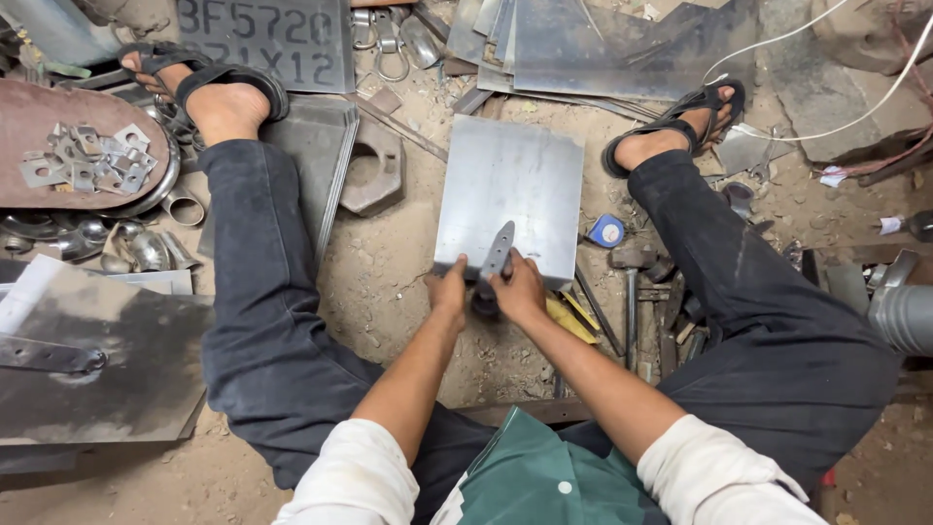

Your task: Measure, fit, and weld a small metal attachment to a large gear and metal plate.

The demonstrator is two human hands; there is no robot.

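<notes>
I sit on the ground with my legs spread. A grey rectangular steel plate (510, 194) lies between my feet. A narrow dark metal strip with holes (499, 250) rests on the plate's near edge. My left hand (448, 291) and my right hand (518, 290) grip the strip's near end side by side, just below the plate edge. What lies under my fingers is hidden.
A hammer (631, 282) and a blue tape measure (607, 231) lie right of the plate, with a yellow object (569, 319). Steel sheets (603, 44) lie at the back. A round tray with several small brackets (87, 160) is at left, and a large sheet (97, 360) at near left.
</notes>
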